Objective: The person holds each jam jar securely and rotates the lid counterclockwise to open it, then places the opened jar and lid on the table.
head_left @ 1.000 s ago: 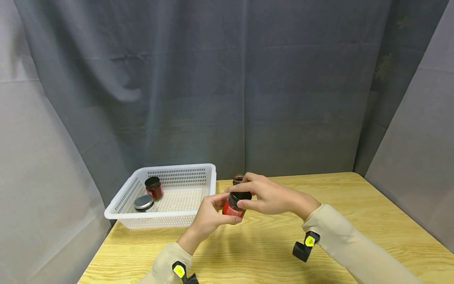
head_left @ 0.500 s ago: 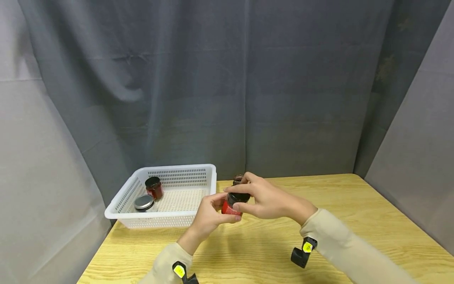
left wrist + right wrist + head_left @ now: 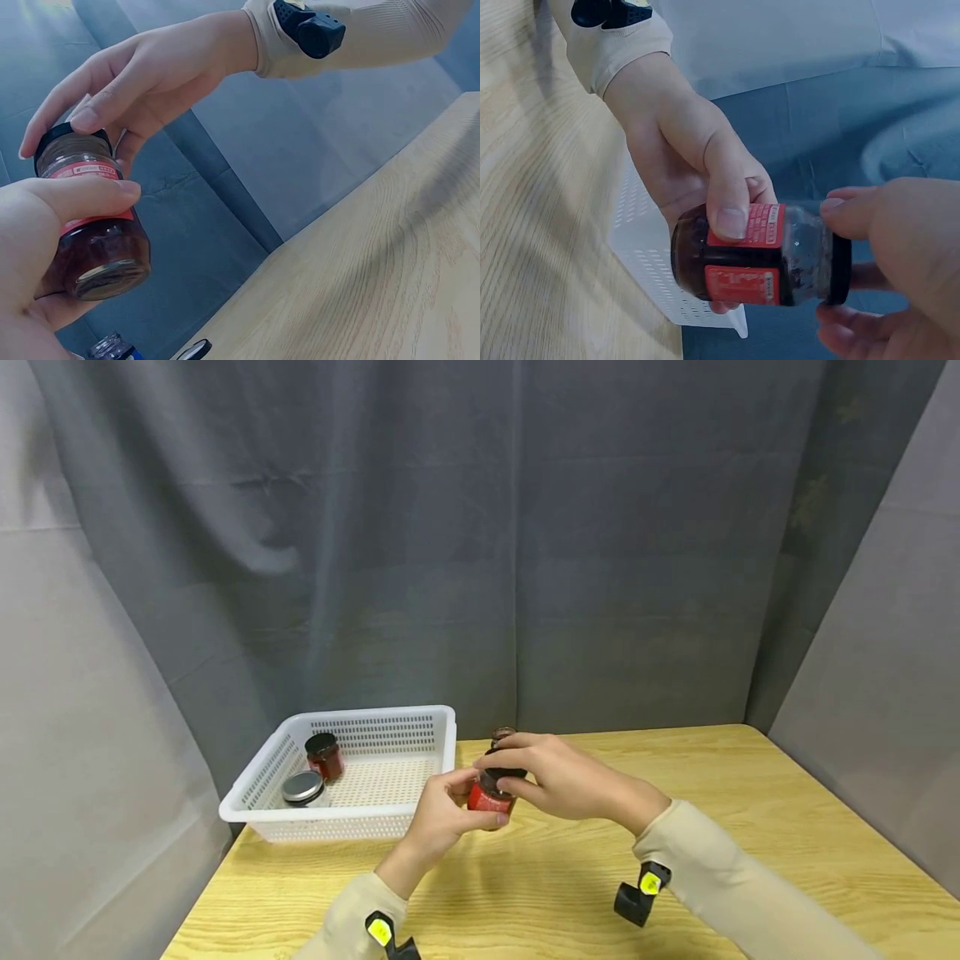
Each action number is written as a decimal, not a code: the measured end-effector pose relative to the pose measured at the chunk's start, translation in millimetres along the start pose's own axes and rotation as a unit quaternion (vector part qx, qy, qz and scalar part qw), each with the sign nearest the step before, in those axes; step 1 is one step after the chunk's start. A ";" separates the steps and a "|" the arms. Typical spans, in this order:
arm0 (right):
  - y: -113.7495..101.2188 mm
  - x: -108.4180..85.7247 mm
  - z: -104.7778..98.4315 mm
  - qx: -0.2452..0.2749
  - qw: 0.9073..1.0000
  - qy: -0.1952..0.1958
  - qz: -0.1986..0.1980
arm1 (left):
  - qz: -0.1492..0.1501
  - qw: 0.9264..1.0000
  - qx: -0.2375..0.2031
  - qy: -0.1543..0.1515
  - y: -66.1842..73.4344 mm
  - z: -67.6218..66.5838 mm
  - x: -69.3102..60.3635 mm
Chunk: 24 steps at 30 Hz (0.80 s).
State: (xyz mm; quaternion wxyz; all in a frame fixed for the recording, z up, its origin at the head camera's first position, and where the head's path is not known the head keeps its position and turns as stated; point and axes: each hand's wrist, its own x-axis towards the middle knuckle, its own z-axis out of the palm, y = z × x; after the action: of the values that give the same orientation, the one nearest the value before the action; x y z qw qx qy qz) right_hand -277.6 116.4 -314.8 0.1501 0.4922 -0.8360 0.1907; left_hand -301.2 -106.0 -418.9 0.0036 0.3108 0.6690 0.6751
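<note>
My left hand grips a glass jar round its body, above the table. This jar has a red label, dark contents and a black lid. The fingers and thumb of my right hand hold that lid from above, and the lid sits on the jar's mouth. In the left wrist view the jar is tilted, with its glass base toward the camera. Just behind the hands stands an uncovered glass jar, mostly hidden in the head view.
A white perforated basket stands at the left of the wooden table. Inside are a black-lidded jar and a silver-lidded jar. A loose dark lid lies near the uncovered jar. Grey curtains surround the table.
My right hand has shifted slightly left and its fingers have turned a little on the lid. My left hand has kept its grip on the jar almost in place.
</note>
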 end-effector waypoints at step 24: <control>-1.2 3.3 0.2 0.047 0.999 0.005 0.010 | 0.005 0.999 -0.040 0.005 2.1 -1.0 -0.4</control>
State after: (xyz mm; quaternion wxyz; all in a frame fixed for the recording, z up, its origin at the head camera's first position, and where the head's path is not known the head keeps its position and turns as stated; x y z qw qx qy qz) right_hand -278.0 113.3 -313.3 0.1289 0.4889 -0.8303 0.2342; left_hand -300.4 -107.3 -417.1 0.0091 0.3106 0.6401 0.7026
